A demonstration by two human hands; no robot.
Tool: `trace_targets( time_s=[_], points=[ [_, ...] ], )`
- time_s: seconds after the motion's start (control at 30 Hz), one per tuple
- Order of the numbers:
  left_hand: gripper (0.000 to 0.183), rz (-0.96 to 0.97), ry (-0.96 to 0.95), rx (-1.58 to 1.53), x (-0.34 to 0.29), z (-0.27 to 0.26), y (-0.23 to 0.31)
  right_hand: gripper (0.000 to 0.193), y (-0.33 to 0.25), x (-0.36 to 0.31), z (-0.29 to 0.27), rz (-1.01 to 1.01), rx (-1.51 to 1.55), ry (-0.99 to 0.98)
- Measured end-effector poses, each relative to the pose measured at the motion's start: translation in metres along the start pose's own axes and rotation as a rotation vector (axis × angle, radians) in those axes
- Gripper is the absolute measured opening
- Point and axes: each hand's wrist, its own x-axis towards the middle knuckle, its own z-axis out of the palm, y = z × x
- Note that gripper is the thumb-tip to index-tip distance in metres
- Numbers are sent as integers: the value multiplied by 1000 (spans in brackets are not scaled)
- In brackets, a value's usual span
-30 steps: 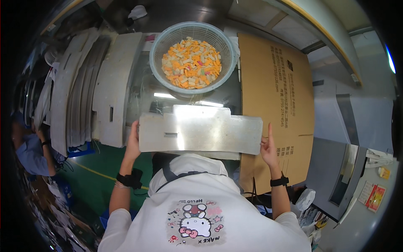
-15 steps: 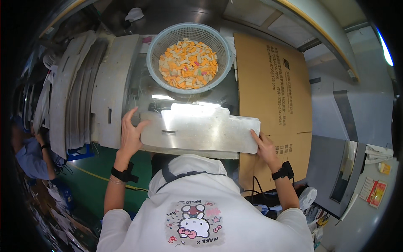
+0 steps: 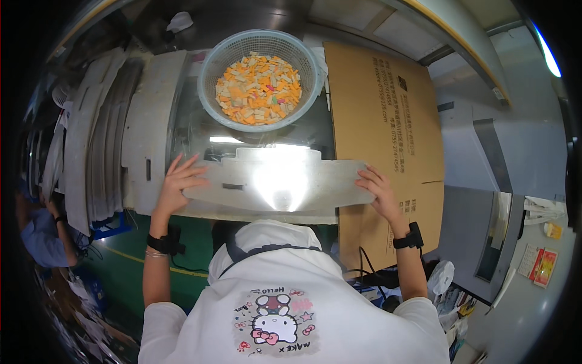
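A flat grey metal sheet (image 3: pixel 342 177) with a stepped far edge and a small dark slot lies crosswise in front of me, low over the worktable. Bright glare covers its middle, so I cannot tell whether it is one sheet or several stacked. My left hand (image 3: pixel 177 187) grips its left end, fingers spread over the top face. At the opposite end my right hand (image 3: pixel 379 191) has its fingertips over the edge, the hand curled round it. Beyond the sheet stands a grey-blue plastic basket (image 3: pixel 208 108) filled with small orange and beige pieces (image 3: pixel 257 88), a few of them pink or green.
Several large grey panels (image 3: pixel 103 139) stand in a row on the left, beside another slotted panel (image 3: pixel 150 121). A flattened cardboard box (image 3: pixel 388 121) covers the right side. At the far left is another person's arm (image 3: pixel 60 230). Grey machine housing (image 3: pixel 467 236) borders the right.
My fingers have shifted from the sheet's side edges to over its top face at both ends. Offset layers at its right end no longer show. The whole view has slid slightly.
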Motion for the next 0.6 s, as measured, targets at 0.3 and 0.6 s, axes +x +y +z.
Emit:
trace_targets(
  time_s=[0.3,0.6],
  points=[
    [25,-283,-39,-346,6,-25,-19,26,17,23,-23,276,434,39],
    [23,-397,56,-403,-2,-22,-18,31,14,23,-13,409,613,-16]
  ],
)
